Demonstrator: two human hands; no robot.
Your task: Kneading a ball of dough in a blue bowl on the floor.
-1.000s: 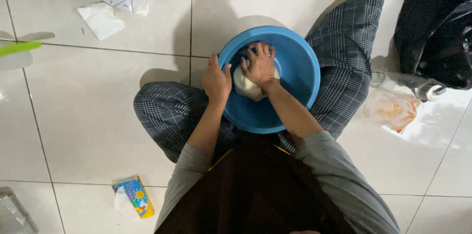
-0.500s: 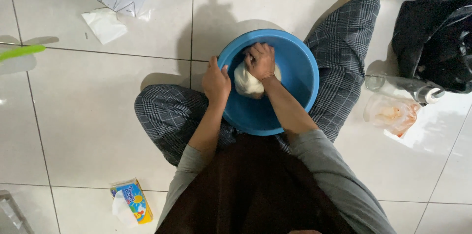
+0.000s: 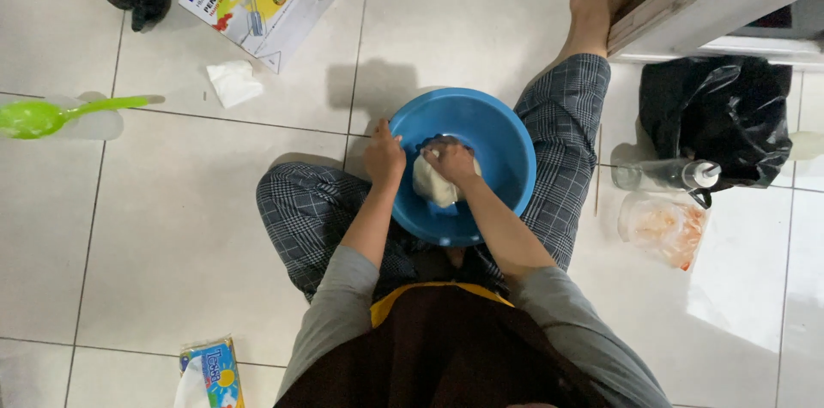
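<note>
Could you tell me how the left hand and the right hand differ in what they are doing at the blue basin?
The left hand grips the rim of the blue basin; the right hand is inside it, pressing down on the pale dough. The left hand touches only plastic, the right hand only dough. Both are bare.

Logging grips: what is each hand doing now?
Left hand: gripping the bowl rim.
Right hand: closed, pressing the dough.

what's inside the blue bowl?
A pale lump of dough sits in the blue bowl, the right hand pressing on top. The left hand holds the rim. The dough's top is covered.
</note>
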